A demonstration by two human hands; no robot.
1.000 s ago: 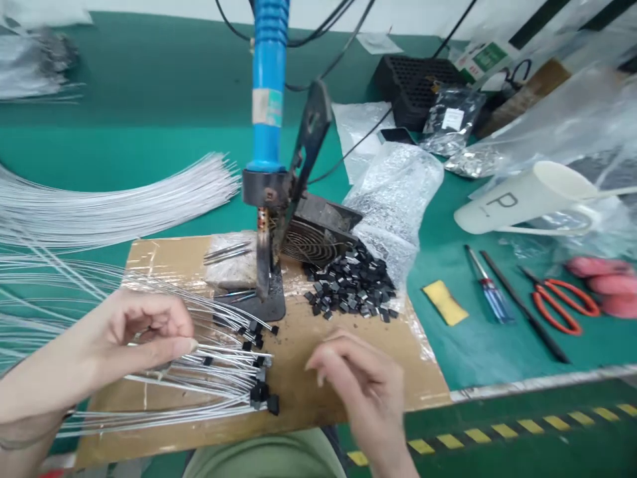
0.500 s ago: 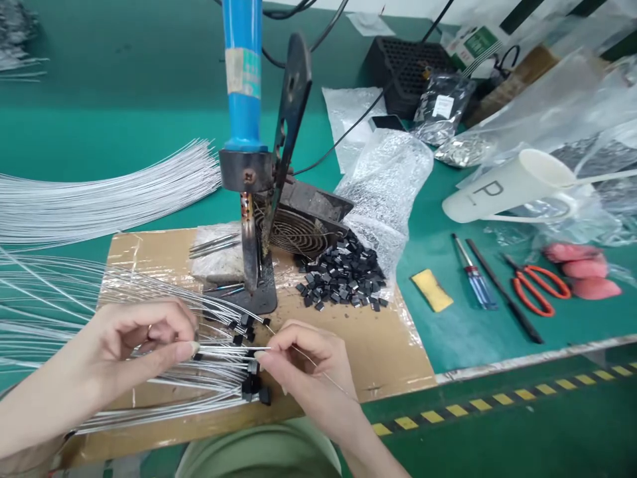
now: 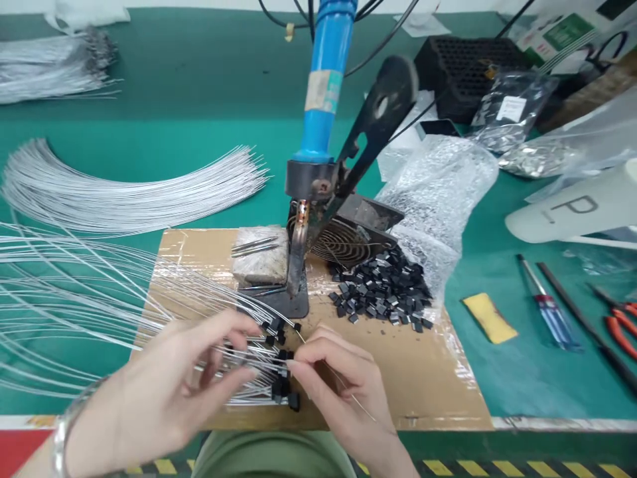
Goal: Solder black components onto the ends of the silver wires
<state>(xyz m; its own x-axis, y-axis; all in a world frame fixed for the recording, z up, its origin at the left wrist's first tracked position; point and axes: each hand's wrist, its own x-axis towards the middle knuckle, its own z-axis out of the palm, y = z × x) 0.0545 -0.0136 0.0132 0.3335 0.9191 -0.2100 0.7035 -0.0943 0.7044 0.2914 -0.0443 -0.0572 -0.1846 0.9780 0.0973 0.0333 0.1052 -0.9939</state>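
Observation:
My left hand (image 3: 166, 382) hovers over a bundle of thin white wires (image 3: 194, 272), with its thumb and forefinger spread apart. At the wires' right ends sit several small black connectors (image 3: 281, 385). Beside them, my right hand (image 3: 348, 385) pinches the tip of a white wire between thumb and forefinger. A thin silvery strand, like solder wire (image 3: 363, 406), also runs through the right hand and trails past its palm. Above both hands, a blue-handled soldering iron (image 3: 321, 113) is clamped in a stand, tip downward.
A heap of loose black connectors (image 3: 383, 289) lies on the cardboard (image 3: 423, 378) near a round fan grille (image 3: 343, 242). More white wires (image 3: 164, 199) lie at the back left. At right are a yellow sponge (image 3: 490, 317), a screwdriver (image 3: 552, 312), orange-handled pliers (image 3: 622, 332) and a white cup (image 3: 582, 206).
The view has shifted left, so the bench things appear further right. My left thumb and forefinger have parted and come off the wire. My right hand keeps its pinch.

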